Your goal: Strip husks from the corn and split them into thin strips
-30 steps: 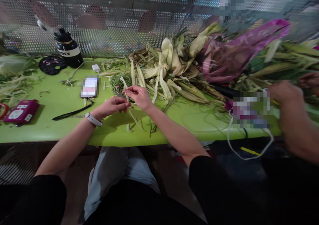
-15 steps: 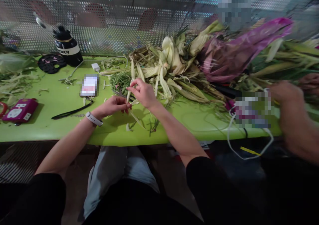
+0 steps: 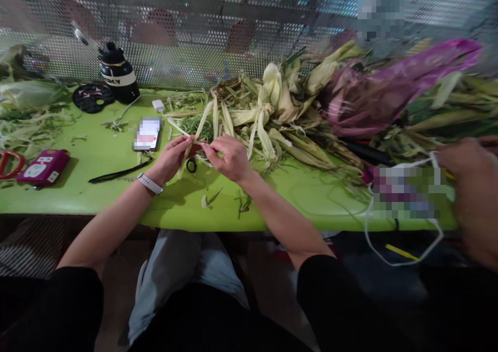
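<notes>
Over the green bench (image 3: 80,199), pale husk strips (image 3: 204,119) slant away from the left hand (image 3: 174,158), which pinches their crossing; the right hand (image 3: 231,157), just beside, seemingly pinches them too.

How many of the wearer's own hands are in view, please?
2: the left hand holds pale strips left of the picture's centre, and the right hand, just to its right, pinches them too. Neither is hidden.
</notes>
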### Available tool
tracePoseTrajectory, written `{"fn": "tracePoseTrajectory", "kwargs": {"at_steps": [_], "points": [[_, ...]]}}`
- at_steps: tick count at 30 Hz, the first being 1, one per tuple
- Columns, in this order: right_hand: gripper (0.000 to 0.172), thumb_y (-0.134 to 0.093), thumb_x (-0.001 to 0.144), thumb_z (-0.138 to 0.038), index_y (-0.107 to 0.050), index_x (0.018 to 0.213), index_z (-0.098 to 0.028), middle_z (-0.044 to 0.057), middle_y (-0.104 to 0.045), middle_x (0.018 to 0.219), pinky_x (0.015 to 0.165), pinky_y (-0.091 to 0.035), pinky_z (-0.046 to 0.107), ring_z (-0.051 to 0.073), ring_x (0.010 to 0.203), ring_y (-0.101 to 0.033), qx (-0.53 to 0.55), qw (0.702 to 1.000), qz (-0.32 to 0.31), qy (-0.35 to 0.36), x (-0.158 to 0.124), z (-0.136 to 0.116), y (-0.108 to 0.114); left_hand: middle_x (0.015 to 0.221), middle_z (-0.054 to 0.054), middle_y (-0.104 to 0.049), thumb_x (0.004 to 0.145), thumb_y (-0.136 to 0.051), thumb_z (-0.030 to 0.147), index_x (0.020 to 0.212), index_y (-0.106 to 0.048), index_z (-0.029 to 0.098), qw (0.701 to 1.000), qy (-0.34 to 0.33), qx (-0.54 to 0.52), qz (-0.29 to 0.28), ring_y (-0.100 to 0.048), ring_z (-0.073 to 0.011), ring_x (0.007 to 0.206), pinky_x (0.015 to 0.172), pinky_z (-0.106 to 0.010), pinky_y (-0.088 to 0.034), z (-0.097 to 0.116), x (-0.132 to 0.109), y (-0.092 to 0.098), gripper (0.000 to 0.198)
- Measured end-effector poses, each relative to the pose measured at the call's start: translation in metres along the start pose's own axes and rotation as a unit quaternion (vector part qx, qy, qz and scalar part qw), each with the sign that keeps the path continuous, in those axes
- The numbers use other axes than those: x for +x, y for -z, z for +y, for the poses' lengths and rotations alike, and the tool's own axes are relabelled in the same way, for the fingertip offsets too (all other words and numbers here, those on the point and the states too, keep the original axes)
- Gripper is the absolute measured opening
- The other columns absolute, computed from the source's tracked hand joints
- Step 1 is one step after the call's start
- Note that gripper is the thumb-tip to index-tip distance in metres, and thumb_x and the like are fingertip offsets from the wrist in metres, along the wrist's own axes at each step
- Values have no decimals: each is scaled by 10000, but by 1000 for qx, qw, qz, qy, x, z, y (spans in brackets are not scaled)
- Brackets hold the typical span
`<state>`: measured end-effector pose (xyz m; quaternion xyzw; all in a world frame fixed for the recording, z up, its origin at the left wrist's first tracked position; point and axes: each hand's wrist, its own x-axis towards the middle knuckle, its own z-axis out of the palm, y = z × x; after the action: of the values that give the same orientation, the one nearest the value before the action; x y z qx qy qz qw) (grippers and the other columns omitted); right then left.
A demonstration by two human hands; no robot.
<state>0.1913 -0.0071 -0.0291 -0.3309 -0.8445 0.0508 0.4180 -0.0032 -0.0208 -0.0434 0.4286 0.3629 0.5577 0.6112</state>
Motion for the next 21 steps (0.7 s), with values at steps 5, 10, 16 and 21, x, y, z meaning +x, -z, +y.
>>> {"fn": "tracePoseTrajectory", "kwargs": {"at_steps": [5, 10, 16, 21], "points": [[472, -501, 961, -571, -676, 763, -179, 81, -685, 799, 662, -394, 325, 187, 730, -566, 11, 987, -140, -82, -3, -12, -14, 957, -76, -757, 833, -727, 293, 910, -570, 192, 999, -14, -20, 22, -719, -210, 1016, 901, -366, -544, -2, -3, -5, 202], [266, -503, 981, -371, -684, 985, -176, 59, -726, 854, 642, -389, 295, 178, 696, -604, 59, 957, -233, -165, -6, -21, -28, 987, -67, -758, 846, -710, 336, 969, -528, 218, 1000, -14, -7, 22, -721, -201, 1019, 854, -348, -556, -4, -5, -8, 249], [293, -434, 1035, -374, -659, 983, -194, 56, -704, 816, 651, -404, 300, 188, 714, -613, 38, 959, -242, -144, -9, -15, -33, 877, -38, -723, 828, -752, 292, 992, -594, 181, 994, -57, 65, 60, -697, -157, 858, 853, -331, -537, -7, 1, -1, 254], [492, -370, 1042, -514, -680, 864, -175, 136, -679, 974, 848, -460, 402, 259, 959, -599, -51, 994, -95, -37, -8, -7, -30, 768, 5, -637, 812, -743, 230, 949, -663, 165, 988, -82, 95, 93, -610, -111, 734, 799, -282, -503, -9, 8, 7, 171]]}}
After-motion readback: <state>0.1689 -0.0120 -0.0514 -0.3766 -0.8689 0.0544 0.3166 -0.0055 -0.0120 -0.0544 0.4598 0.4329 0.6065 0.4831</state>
